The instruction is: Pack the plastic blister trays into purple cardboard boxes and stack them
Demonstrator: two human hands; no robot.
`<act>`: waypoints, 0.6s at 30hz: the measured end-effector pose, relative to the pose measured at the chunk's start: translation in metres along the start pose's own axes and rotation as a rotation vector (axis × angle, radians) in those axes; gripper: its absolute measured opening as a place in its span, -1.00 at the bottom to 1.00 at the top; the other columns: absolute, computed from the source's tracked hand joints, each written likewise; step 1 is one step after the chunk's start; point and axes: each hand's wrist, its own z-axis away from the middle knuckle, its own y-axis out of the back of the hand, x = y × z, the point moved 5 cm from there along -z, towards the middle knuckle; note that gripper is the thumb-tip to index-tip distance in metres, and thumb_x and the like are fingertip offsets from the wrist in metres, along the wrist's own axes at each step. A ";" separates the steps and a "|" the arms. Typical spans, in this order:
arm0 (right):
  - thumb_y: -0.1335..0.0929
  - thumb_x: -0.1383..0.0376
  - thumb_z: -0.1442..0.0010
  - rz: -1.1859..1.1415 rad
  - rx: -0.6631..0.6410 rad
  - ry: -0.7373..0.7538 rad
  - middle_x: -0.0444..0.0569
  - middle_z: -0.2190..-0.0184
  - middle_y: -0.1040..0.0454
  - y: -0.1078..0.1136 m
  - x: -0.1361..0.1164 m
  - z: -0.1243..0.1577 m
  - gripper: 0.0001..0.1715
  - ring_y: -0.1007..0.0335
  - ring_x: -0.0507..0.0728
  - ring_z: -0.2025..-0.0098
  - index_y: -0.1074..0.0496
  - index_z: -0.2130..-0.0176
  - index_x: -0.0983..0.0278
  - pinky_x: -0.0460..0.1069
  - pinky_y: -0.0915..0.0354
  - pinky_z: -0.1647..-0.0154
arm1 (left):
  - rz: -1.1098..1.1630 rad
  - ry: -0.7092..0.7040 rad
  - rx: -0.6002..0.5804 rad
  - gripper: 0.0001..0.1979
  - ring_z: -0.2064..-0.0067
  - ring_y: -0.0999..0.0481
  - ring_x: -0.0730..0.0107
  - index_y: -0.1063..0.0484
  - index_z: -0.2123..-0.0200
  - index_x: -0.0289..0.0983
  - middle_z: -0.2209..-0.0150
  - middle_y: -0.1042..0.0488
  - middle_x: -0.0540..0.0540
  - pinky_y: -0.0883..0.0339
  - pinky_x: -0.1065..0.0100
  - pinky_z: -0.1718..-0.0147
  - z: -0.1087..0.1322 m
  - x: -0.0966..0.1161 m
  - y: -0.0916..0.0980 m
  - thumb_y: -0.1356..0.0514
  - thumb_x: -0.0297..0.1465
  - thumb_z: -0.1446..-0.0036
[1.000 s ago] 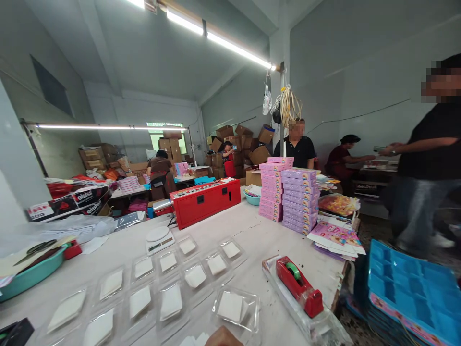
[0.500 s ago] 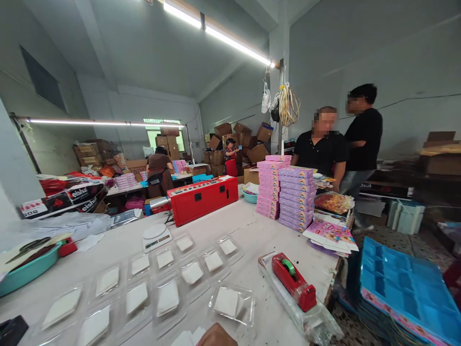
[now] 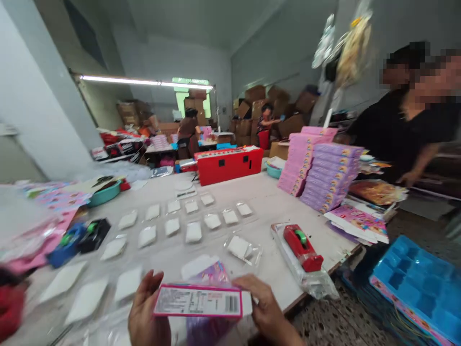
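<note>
A pink-edged carton (image 3: 199, 301) is held level above the near part of the table, its printed side with a barcode facing me. My left hand (image 3: 147, 307) grips the left end, the fingers pointing upward and the palm toward the carton. At the other end, my right hand (image 3: 264, 305) holds the carton by a white flap (image 3: 247, 303). Beneath and behind the carton lie a purple printed piece (image 3: 216, 274) and white paper pieces (image 3: 194, 266). Several clear plastic packs with white squares (image 3: 193, 232) lie in rows beyond my hands; a looser clear pack (image 3: 239, 247) is nearest.
A red tape dispenser (image 3: 302, 247) lies on plastic to the right. Purple cartons (image 3: 329, 173) and pink cartons (image 3: 297, 161) stand stacked behind it. A red machine (image 3: 230, 166) is farther back. Blue trays (image 3: 418, 293) are low at right. A person (image 3: 406, 129) stands beyond the stacks.
Both hands and the carton have come into view; before, only part of one hand showed at the bottom edge. The camera has tilted down and turned left.
</note>
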 end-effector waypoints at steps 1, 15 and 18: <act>-0.19 0.35 -0.44 0.106 0.034 0.046 0.10 0.06 -0.64 0.005 -0.006 0.001 -0.53 -0.58 0.18 0.03 -0.49 -0.19 0.16 0.06 -0.50 0.04 | -0.029 -0.002 0.090 -0.52 -0.14 -0.54 -0.02 -0.47 -0.12 -0.19 0.00 -0.58 -0.14 -0.41 -0.08 -0.19 0.007 -0.001 0.010 -0.28 -0.15 -0.17; -0.38 0.37 -0.23 0.323 -0.555 -0.032 0.07 -0.27 -0.41 -0.021 0.004 0.036 -0.33 -0.31 0.25 -0.30 -0.37 -0.30 0.11 0.17 -0.25 -0.34 | -1.005 -0.756 -1.018 -0.15 -0.36 -0.34 -0.03 -0.19 -0.40 -0.18 -0.37 -0.36 -0.17 -0.09 -0.05 -0.33 0.129 -0.070 -0.050 -0.25 -0.41 0.00; -0.43 0.19 -0.28 0.377 -0.516 -0.191 0.15 -0.39 -0.25 0.014 0.033 0.010 -0.30 -0.14 0.33 -0.43 -0.33 -0.36 0.10 0.25 -0.20 -0.38 | -0.978 -0.764 -0.932 -0.20 -0.32 -0.38 -0.01 -0.27 -0.37 -0.11 -0.33 -0.42 -0.13 -0.05 -0.01 -0.33 0.129 -0.065 -0.051 -0.24 -0.44 0.00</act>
